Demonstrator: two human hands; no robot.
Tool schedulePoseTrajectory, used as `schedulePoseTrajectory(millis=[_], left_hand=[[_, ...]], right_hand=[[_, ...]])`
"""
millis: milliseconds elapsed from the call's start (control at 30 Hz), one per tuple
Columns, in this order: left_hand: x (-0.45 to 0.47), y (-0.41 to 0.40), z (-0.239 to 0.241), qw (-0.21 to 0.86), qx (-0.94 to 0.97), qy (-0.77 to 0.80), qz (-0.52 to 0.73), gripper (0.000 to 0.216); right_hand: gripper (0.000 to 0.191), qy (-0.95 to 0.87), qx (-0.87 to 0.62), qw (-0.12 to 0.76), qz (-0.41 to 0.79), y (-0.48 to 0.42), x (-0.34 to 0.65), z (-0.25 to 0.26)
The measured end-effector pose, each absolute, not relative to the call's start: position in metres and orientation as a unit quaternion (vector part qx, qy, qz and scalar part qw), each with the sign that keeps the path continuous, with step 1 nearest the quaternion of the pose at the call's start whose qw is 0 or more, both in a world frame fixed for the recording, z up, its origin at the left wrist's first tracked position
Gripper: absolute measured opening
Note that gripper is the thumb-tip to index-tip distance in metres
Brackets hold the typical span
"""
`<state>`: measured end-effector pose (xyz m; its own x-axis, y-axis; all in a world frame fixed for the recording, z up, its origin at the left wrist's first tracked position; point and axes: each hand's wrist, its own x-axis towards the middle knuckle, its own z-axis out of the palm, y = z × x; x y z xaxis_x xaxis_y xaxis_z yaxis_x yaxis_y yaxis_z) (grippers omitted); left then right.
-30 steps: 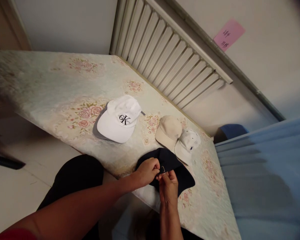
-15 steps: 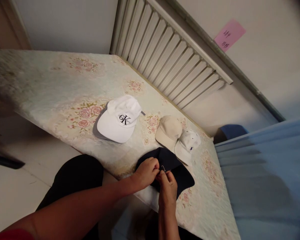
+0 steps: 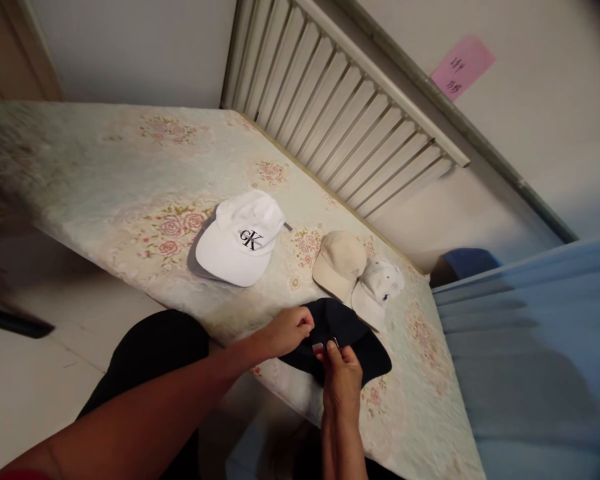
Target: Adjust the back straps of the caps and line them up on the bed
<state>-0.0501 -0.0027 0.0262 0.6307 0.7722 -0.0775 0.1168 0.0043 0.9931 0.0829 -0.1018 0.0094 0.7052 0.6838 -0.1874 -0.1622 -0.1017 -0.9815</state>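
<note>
The person's right hand [image 3: 343,377] pinches the edge of a near-black fabric cap [image 3: 350,330] between thumb and bent fingers, right beside its small metal fittings. One is a flat, silvery rectangular clasp [image 3: 318,348], just left of the thumb; the other is a thin, shiny metal loop [image 3: 334,341] by the thumb's tip. The left hand [image 3: 287,331] is curled with its fingers tucked in, over the cap's left side (whether it grasps any of the fabric, one cannot tell).

The near-black cap lies at the near edge of a broad surface spread with a pale green, rose-patterned cover [image 3: 130,167], its curved brim pointing to the right. Just beyond it sit a plain beige cloth cap [image 3: 340,260] and a white cap with a small dark emblem [image 3: 377,293], side by side and touching. Farther left, well apart from these, rests a larger white cap with black lettering [image 3: 245,240], its brim toward the person. A white slatted metal radiator [image 3: 330,100] runs along the wall behind, and a light blue fabric curtain [image 3: 520,360] hangs at the right.
</note>
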Motion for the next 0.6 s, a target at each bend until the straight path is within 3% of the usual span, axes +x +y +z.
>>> schedulePoseTrajectory(millis=[267,600], left_hand=[[-0.053,-0.009,0.026,0.546,0.730,0.330,0.244,0.006],[-0.043,-0.027,0.018,0.657,0.622,0.334,0.264,0.022]], right_hand=[[0.031,-0.200,-0.644,0.658,0.334,-0.099,0.074,0.018],[0.028,-0.198,-0.632,0.668,0.339,-0.106,0.069,0.024]])
